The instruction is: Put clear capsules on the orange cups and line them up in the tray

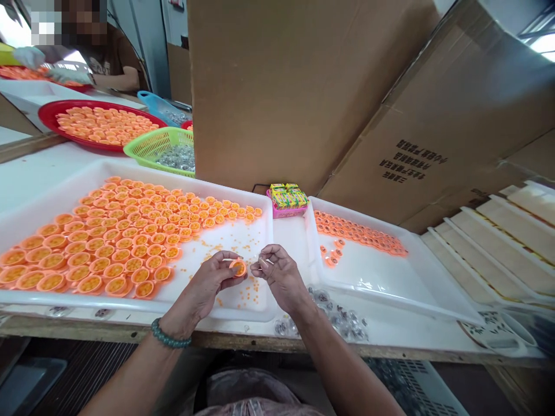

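Note:
My left hand (212,283) pinches a small orange cup (238,267) filled with yellow beads over the near right corner of a big white tray (243,309). My right hand (281,274) is just beside it, fingers pinched on a small clear lid (262,261). The two hands nearly meet. The tray holds several rows of orange cups (117,237) with yellow beads, and loose beads (249,289) lie scattered under my hands. A green bead bracelet (169,338) circles my left wrist.
A second white tray (390,283) to the right holds capped orange cups (359,232). Clear lids (338,318) lie on the table edge. A pink box (287,199), cardboard cartons (312,86), a green basket (162,147), a red tray (47,112) and another person (95,58) stand behind.

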Demonstrator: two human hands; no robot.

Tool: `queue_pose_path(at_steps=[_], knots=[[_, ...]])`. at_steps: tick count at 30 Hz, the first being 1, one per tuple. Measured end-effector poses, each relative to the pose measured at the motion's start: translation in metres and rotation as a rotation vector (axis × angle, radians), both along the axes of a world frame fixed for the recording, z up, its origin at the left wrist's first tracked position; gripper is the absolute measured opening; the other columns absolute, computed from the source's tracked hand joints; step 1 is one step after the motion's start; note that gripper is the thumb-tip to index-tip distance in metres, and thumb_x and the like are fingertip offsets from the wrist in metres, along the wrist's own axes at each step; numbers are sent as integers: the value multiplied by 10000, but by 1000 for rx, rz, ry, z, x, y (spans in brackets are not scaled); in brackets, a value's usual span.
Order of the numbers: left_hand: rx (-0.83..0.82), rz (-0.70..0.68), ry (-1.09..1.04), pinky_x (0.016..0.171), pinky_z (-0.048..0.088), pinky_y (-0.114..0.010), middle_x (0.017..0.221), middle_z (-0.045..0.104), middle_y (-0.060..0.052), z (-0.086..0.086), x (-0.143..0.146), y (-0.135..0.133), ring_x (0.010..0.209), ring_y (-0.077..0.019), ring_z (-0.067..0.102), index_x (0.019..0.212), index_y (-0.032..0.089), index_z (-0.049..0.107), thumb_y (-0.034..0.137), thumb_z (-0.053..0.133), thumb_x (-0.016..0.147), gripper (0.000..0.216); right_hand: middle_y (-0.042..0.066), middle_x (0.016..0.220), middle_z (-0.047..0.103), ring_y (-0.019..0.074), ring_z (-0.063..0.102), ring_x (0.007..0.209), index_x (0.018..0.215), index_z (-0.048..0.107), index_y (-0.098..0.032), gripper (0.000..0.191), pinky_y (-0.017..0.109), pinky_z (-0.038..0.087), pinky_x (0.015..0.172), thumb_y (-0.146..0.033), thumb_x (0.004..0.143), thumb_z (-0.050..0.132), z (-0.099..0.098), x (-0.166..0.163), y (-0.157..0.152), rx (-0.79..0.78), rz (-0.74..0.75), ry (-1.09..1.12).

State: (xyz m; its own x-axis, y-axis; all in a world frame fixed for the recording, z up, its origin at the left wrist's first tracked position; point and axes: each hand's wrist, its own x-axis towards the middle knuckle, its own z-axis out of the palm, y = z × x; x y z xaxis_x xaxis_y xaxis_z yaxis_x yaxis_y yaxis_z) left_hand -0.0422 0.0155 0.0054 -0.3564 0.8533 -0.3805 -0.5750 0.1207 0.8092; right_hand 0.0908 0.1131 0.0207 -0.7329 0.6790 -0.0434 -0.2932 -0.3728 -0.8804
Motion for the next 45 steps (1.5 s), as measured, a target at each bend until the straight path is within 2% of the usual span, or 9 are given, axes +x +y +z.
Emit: queue_pose_path(at_steps=[4, 9, 12, 15, 19, 24, 29, 37, 45], knots=[[-34, 6, -4, 770, 524, -279, 828, 684, -62, 2, -1, 1, 769, -175, 654, 1087, 154, 552, 222, 713, 664, 457, -41, 805, 534, 106, 631, 748, 946, 598, -236, 297, 243, 519, 714, -214, 685, 736, -1, 0, -4, -34, -7, 27], [-44, 32, 1, 738, 527, -265, 813, 690, -72, 2, -1, 1, 757, -175, 656, 992, 144, 579, 225, 738, 629, 404, -30, 789, 547, 122, 639, 766, 920, 622, -215, 251, 262, 512, 742, -237, 692, 727, -8, -2, -7, 2, -28, -5], [-8, 40, -18, 750, 528, -290, 790, 683, -57, 2, 0, 0, 761, -180, 657, 918, 168, 559, 259, 755, 637, 355, -16, 790, 586, 133, 632, 780, 891, 616, -211, 204, 283, 495, 761, -245, 711, 706, -10, -4, -8, 74, -61, -57], [5, 46, -25, 761, 525, -292, 808, 672, -45, 3, 0, -1, 763, -167, 650, 891, 174, 556, 270, 766, 640, 342, -7, 791, 609, 131, 599, 789, 859, 626, -206, 160, 280, 467, 781, -248, 716, 687, -9, -7, -7, 216, -118, -134], [38, 47, -32, 791, 514, -294, 856, 657, -41, 4, 0, -1, 799, -157, 636, 895, 175, 566, 282, 747, 673, 305, -13, 758, 606, 124, 558, 738, 828, 630, -204, 121, 262, 443, 722, -255, 724, 664, -6, -7, -4, 346, -125, -224], [120, 77, -32, 854, 490, -313, 882, 628, -34, 3, 2, -2, 866, -157, 600, 850, 158, 614, 313, 692, 727, 212, -17, 679, 600, 111, 515, 622, 794, 651, -190, 115, 250, 425, 613, -270, 714, 666, -5, -10, -3, 355, -102, -344], [111, 86, 3, 866, 478, -319, 946, 645, -55, 3, 4, -2, 927, -179, 575, 876, 154, 667, 371, 688, 722, 267, 7, 698, 648, 133, 552, 638, 783, 695, -194, 112, 275, 456, 634, -272, 712, 660, -9, -21, -4, 339, -104, -404], [41, -20, 86, 809, 487, -315, 913, 678, -87, 3, 4, -1, 867, -196, 600, 885, 138, 701, 362, 701, 696, 293, 9, 770, 658, 166, 606, 754, 724, 738, -257, 111, 313, 480, 724, -202, 684, 650, -5, -24, 4, 549, -44, -484], [81, -46, 89, 764, 494, -309, 891, 685, -96, 6, 4, -2, 827, -207, 622, 900, 145, 707, 414, 687, 717, 326, 10, 755, 674, 167, 609, 724, 701, 734, -244, 85, 304, 484, 679, -206, 664, 668, -3, -24, 6, 481, -43, -460]])
